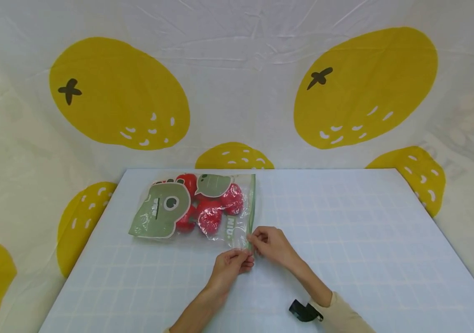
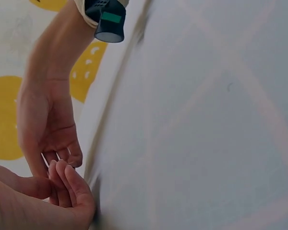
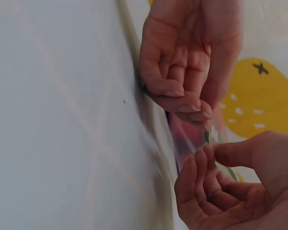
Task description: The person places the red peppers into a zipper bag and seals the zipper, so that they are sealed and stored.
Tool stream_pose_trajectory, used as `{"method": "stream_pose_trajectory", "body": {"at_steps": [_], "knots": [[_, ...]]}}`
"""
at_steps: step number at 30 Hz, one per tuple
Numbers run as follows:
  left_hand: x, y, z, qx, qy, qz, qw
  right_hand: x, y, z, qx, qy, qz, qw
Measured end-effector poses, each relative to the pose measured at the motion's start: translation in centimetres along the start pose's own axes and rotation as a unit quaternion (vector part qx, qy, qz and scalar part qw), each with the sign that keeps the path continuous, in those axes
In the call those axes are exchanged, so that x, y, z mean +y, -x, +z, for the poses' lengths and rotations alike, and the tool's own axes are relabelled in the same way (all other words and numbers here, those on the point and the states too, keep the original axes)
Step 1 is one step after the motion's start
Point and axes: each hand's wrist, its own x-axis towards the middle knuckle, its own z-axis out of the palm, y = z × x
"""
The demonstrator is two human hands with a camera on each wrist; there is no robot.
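Note:
A clear zip bag with green printing lies on the table, its green-edged opening facing right. Several red, shiny, round things, which look like fruit or vegetables, show through the plastic. At the near right corner of the bag, my left hand pinches the edge between thumb and fingers. Just beyond it, my right hand pinches the same green edge. In the right wrist view both hands sit close together, with a bit of the green edge between them. The fingertips partly hide the edge.
A white table with a faint grid spreads around the bag. Behind it hangs a pale cloth printed with large yellow fruit. A black wrist camera sits by the right sleeve.

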Motion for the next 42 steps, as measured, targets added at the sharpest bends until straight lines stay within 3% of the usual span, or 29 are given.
{"method": "stream_pose_trajectory", "body": {"at_steps": [42], "knots": [[-0.1, -0.6, 0.4, 0.02, -0.005, -0.005, 0.9998, 0.7, -4.7, -1.1, 0.089, -0.009, 0.023, 0.9957]]}}
